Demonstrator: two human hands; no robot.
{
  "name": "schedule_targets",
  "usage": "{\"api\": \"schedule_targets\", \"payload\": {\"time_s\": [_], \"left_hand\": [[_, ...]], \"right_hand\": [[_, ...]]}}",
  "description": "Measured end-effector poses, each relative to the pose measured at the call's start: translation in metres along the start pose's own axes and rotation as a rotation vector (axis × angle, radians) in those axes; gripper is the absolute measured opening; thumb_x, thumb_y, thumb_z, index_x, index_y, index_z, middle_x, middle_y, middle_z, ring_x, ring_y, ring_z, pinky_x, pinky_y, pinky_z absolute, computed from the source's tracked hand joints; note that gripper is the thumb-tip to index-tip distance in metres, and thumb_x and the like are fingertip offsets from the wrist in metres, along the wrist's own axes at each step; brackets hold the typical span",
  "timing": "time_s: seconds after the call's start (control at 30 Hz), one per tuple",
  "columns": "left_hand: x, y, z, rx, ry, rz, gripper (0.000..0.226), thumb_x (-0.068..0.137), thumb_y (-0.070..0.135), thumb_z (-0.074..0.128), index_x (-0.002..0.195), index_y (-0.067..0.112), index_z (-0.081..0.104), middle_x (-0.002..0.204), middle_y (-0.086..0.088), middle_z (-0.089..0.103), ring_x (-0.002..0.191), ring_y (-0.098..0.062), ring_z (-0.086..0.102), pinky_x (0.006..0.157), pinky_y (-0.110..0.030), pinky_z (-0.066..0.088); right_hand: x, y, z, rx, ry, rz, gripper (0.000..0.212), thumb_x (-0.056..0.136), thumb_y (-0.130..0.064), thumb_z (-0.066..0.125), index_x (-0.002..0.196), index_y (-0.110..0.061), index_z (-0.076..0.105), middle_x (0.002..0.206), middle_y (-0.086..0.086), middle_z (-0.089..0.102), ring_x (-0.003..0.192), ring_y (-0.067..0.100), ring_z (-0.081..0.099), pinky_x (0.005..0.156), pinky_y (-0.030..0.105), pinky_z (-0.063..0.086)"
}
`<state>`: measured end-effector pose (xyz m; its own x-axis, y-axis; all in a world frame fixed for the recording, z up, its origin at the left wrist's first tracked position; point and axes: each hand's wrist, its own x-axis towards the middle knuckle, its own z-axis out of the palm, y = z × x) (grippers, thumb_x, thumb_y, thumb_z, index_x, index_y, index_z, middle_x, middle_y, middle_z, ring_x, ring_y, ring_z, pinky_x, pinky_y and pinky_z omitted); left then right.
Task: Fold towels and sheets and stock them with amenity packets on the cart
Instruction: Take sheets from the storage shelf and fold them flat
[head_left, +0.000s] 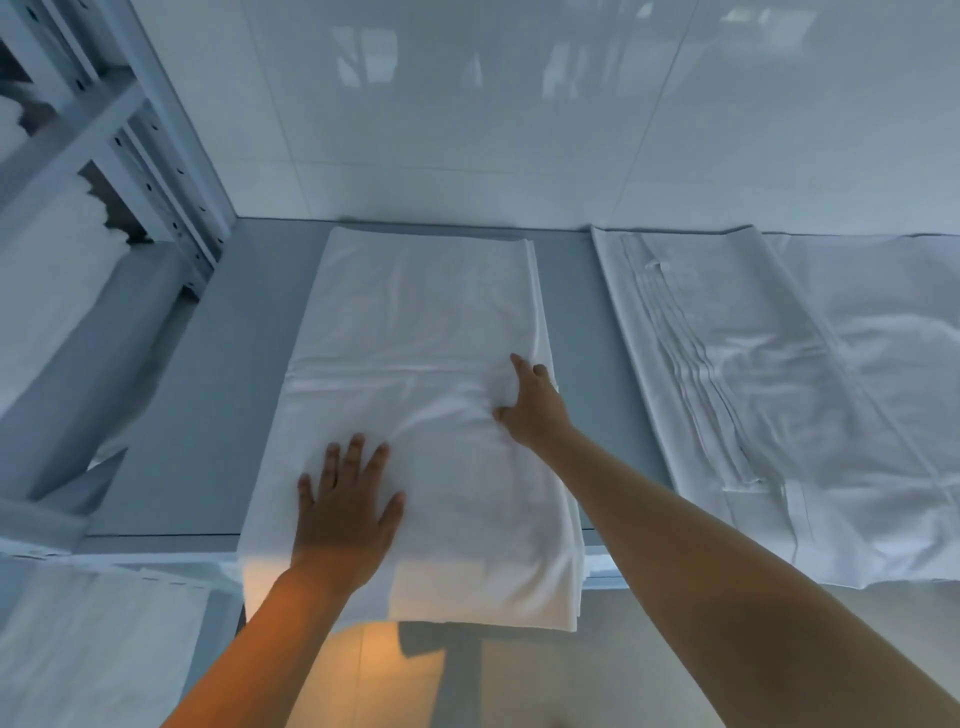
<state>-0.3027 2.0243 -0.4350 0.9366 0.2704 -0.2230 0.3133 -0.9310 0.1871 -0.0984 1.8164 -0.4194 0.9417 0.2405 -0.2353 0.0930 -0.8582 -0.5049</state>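
A white sheet, folded into a long rectangle, lies on the grey table and hangs a little over the front edge. My left hand lies flat on its near left part, fingers spread and straight. My right hand rests on the sheet's right side near the edge, fingers extended over the cloth, which bunches into small wrinkles under the thumb. A second white sheet with pleated seams lies spread out to the right.
A white metal shelf rack with stacked white linen stands at the left. A glossy white wall runs behind the table. More white cloth lies at the lower left, below the table edge.
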Motion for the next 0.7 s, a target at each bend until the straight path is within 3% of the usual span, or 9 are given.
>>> {"api": "schedule_targets", "payload": {"time_s": [0.17,0.23,0.33,0.43,0.5,0.6,0.7], "left_hand": [[-0.014,0.071,0.012,-0.013,-0.019,0.134,0.068,0.101,0.059,0.030,0.162,0.037,0.010,0.171,0.006,-0.006,0.158,-0.022,-0.005,0.124,-0.055,0.006],[-0.018,0.094,0.018,-0.002,-0.021,0.180,0.067,0.101,0.058,0.030,0.162,0.036,0.013,0.171,0.005,-0.004,0.158,-0.023,-0.007,0.123,-0.057,0.004],[-0.025,0.112,0.023,0.027,-0.007,0.206,0.065,0.103,0.053,0.032,0.162,0.033,0.017,0.172,0.002,0.000,0.158,-0.027,-0.005,0.123,-0.059,0.006],[-0.026,0.114,0.020,-0.015,0.048,0.188,0.061,0.102,0.046,0.044,0.160,0.031,0.030,0.170,0.000,0.015,0.157,-0.028,0.011,0.121,-0.061,0.017],[-0.020,0.102,0.016,-0.044,0.089,0.134,0.060,0.101,0.044,0.047,0.158,0.030,0.034,0.169,0.000,0.021,0.156,-0.029,0.017,0.120,-0.060,0.020],[-0.010,0.074,0.014,-0.024,0.076,0.074,0.061,0.104,0.049,0.035,0.161,0.034,0.022,0.171,0.002,0.011,0.158,-0.027,0.008,0.122,-0.058,0.015],[-0.011,0.058,0.019,0.035,0.060,0.117,0.062,0.104,0.056,0.015,0.162,0.038,0.005,0.172,0.005,-0.003,0.158,-0.025,-0.004,0.125,-0.055,0.009]], "right_hand": [[-0.009,0.017,-0.014,0.217,0.042,0.023,0.087,0.090,-0.015,0.071,0.161,-0.023,0.023,0.158,0.007,0.040,0.142,0.028,0.043,0.112,0.033,0.036],[-0.019,0.024,-0.015,0.307,0.082,0.043,0.088,0.088,-0.016,0.074,0.160,-0.025,0.025,0.150,0.006,0.050,0.136,0.026,0.050,0.112,0.037,0.042],[-0.031,0.035,-0.011,0.364,0.114,0.028,0.081,0.086,-0.013,0.074,0.154,-0.027,0.034,0.122,0.005,0.065,0.108,0.024,0.064,0.097,0.038,0.054],[-0.030,0.046,-0.016,0.448,0.170,0.016,0.071,0.085,-0.009,0.071,0.147,-0.033,0.046,0.099,-0.008,0.062,0.085,0.007,0.063,0.071,0.017,0.053],[-0.029,0.053,-0.020,0.478,0.219,0.058,0.063,0.085,-0.007,0.071,0.140,-0.030,0.054,0.096,-0.010,0.061,0.082,0.004,0.062,0.064,0.009,0.048],[-0.039,0.064,-0.019,0.309,0.226,0.104,0.054,0.087,-0.008,0.070,0.139,-0.018,0.056,0.114,0.003,0.060,0.102,0.024,0.064,0.088,0.030,0.052],[-0.045,0.068,-0.019,0.015,0.239,0.081,0.055,0.087,-0.014,0.069,0.139,-0.016,0.052,0.129,0.005,0.045,0.113,0.030,0.055,0.097,0.043,0.048]]}}
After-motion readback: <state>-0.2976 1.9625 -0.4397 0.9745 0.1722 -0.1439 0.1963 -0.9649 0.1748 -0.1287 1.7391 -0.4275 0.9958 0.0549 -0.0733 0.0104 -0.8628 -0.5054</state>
